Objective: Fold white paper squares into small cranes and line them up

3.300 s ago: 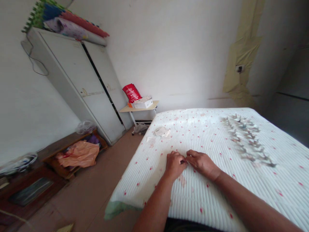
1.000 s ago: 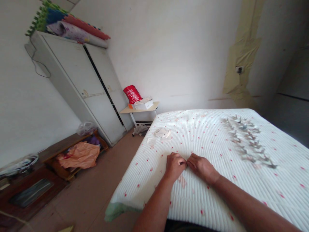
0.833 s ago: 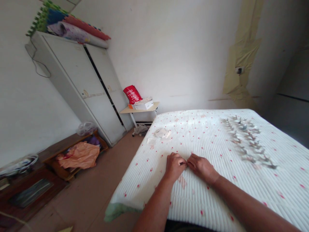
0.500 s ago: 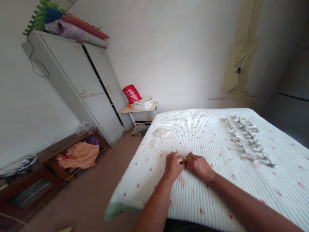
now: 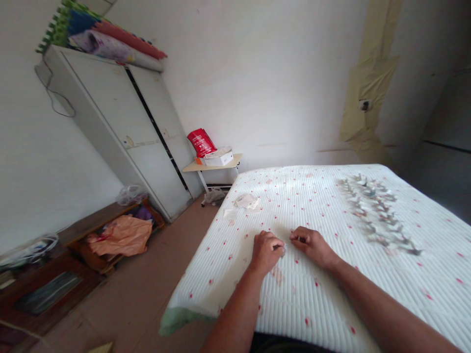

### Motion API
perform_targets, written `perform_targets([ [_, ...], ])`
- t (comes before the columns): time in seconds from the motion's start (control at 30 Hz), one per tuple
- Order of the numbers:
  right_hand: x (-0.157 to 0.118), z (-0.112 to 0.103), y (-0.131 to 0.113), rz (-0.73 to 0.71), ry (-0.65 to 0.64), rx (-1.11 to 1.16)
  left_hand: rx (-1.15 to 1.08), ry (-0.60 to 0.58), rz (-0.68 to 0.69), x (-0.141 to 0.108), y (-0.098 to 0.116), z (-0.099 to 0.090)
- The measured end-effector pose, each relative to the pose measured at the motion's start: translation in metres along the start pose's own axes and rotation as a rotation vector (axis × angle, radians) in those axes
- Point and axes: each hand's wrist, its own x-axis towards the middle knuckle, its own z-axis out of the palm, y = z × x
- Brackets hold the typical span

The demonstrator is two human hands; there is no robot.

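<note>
My left hand (image 5: 266,251) rests on the quilt (image 5: 228,279) with thumb and forefinger pinched together. A small pale scrap (image 5: 283,251), which looks like folded paper, pokes out at its fingertips; most of it is hidden. My right hand (image 5: 311,245) is a short way to the right, its fingers curled in with nothing visible in them. Beyond the left hand lies a small pile of printed paper pieces (image 5: 246,201). Off to the right, several small folded paper figures (image 5: 382,215), shaped like birds, stand in rows on the quilt.
A small table (image 5: 191,167) with a red bag (image 5: 201,142) and a white box (image 5: 220,158) stands beyond the bed's far left corner. Left of it are a tall grey cabinet (image 5: 121,117) and a low wooden cabinet (image 5: 55,284) with an orange bag (image 5: 121,235).
My right hand has come away from the left and moved a little to the right. The left hand stays in place, and a pale scrap now shows at its fingertips.
</note>
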Motion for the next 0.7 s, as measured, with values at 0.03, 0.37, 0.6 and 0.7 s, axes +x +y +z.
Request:
perform_targets([
  [0.03, -0.001, 0.001, -0.001, -0.021, -0.014, 0.017, 0.002, -0.002, 0.007, 0.0, 0.0, 0.0],
  [0.37, -0.002, 0.003, -0.005, -0.052, -0.075, -0.038, 0.003, 0.011, 0.069, -0.001, 0.001, -0.003],
  [0.6, -0.002, 0.004, -0.01, -0.022, -0.16, -0.153, -0.053, 0.07, 0.026, -0.002, 0.002, -0.006],
  [0.7, -0.002, 0.002, -0.01, -0.022, -0.168, -0.148, -0.091, 0.169, 0.039, -0.004, 0.002, -0.011],
])
